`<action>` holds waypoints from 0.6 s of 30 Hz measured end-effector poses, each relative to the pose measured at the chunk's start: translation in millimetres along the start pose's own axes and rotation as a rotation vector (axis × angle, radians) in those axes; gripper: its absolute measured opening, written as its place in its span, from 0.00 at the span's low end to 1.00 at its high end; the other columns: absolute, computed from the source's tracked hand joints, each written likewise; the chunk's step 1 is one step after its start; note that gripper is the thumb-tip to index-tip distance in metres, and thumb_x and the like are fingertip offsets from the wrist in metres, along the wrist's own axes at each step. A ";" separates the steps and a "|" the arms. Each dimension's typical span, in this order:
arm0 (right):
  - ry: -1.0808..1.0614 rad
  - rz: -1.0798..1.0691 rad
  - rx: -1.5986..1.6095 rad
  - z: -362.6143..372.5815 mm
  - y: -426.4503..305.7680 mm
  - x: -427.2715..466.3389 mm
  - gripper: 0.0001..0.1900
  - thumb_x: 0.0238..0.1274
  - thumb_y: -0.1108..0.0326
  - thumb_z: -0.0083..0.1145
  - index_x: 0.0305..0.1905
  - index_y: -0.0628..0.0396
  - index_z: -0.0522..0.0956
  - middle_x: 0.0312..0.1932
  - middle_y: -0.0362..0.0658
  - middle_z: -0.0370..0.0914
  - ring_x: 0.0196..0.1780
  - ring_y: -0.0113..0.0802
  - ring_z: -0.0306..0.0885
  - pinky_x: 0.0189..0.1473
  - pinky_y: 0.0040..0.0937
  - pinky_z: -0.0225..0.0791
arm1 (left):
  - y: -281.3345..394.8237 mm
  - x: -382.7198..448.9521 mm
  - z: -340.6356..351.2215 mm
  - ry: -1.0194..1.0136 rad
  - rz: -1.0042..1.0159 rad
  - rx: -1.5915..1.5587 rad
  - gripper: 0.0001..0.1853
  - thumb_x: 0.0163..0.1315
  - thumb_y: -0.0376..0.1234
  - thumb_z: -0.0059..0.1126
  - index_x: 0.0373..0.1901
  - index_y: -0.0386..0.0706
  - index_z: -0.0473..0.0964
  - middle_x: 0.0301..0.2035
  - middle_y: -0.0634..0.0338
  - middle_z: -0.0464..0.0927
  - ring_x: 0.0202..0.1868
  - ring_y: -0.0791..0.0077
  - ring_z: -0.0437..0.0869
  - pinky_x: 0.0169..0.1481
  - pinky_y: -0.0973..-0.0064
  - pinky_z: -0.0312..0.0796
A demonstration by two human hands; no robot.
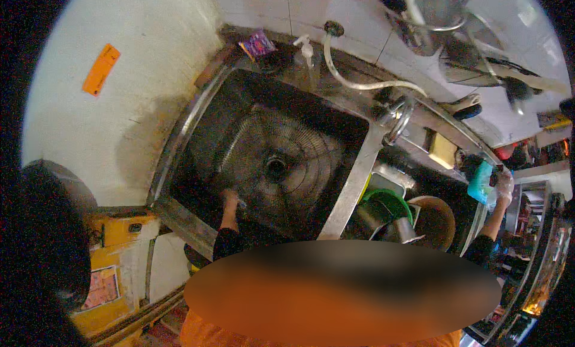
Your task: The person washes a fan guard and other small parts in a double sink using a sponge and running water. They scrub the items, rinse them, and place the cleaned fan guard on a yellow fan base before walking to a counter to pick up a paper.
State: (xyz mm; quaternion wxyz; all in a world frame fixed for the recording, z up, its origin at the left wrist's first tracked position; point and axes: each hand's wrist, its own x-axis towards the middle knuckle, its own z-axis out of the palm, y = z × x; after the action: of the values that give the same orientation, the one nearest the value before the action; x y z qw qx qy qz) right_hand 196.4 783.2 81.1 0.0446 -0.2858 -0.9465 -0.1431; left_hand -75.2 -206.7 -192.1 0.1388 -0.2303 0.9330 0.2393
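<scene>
A round wire fan grille [296, 153] lies in the left basin of a metal double sink [348, 189]. My left hand [230, 197] is at the grille's near left edge, in the dark basin; its fingers are too blurred to tell whether they grip the rim. Over at the far right, beyond the right basin, my right hand [504, 187] is raised beside a turquoise item [480, 183], perhaps a sponge or cloth. Its fingers seem to be around or against this item, but the contact is unclear. Some white foam seems to be on that hand.
The right basin holds a green bowl [387, 201], a round brown pan [433, 221] and metal containers. A metal faucet [397, 120] stands behind the divider. Along the back ledge are a pale hose [359, 85], a pump dispenser [307, 52], a purple packet [258, 45] and a yellow sponge [442, 150].
</scene>
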 end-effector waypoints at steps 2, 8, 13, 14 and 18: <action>0.205 0.150 0.508 -37.6 -31.7 -35.1 0.15 0.57 0.60 0.57 0.44 0.60 0.77 0.39 0.44 0.80 0.39 0.32 0.77 0.40 0.30 0.70 | 21.3 1.1 -26.0 0.139 0.116 -0.015 0.17 0.56 0.34 0.53 0.48 0.41 0.72 0.33 0.50 0.78 0.39 0.62 0.79 0.37 0.63 0.71; 0.419 0.351 1.116 -110.6 -156.2 -154.6 0.11 0.60 0.60 0.57 0.39 0.57 0.75 0.26 0.34 0.72 0.25 0.19 0.67 0.27 0.20 0.63 | 111.8 -90.5 -156.1 0.573 0.626 -0.020 0.16 0.51 0.26 0.51 0.44 0.37 0.73 0.38 0.46 0.77 0.39 0.51 0.78 0.45 0.59 0.72; 0.193 0.450 1.490 -97.7 -296.7 -249.9 0.09 0.60 0.62 0.55 0.40 0.55 0.77 0.34 0.38 0.78 0.25 0.23 0.69 0.27 0.25 0.67 | 167.9 -197.5 -251.2 0.657 1.199 0.044 0.15 0.49 0.25 0.51 0.42 0.39 0.75 0.37 0.49 0.78 0.40 0.51 0.79 0.47 0.60 0.72; 0.075 0.586 1.625 -94.3 -323.0 -270.6 0.10 0.60 0.61 0.54 0.40 0.55 0.77 0.33 0.37 0.77 0.25 0.23 0.69 0.27 0.24 0.65 | 169.0 -214.8 -259.4 0.598 1.231 0.086 0.18 0.47 0.25 0.52 0.43 0.39 0.75 0.39 0.50 0.78 0.43 0.54 0.79 0.49 0.61 0.72; -0.245 0.677 1.927 -98.2 -404.7 -331.3 0.15 0.62 0.55 0.52 0.44 0.55 0.77 0.32 0.36 0.76 0.25 0.22 0.68 0.25 0.20 0.61 | 160.0 -275.6 -265.1 0.532 1.508 0.031 0.22 0.45 0.25 0.53 0.47 0.36 0.73 0.46 0.48 0.77 0.47 0.53 0.78 0.53 0.61 0.70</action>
State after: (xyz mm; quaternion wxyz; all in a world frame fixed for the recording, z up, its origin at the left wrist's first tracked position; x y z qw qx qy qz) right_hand 248.5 257.1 20.5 0.1963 -0.3930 -0.5271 0.7274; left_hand 41.8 -117.2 195.5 -0.2844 0.4152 0.8424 0.1926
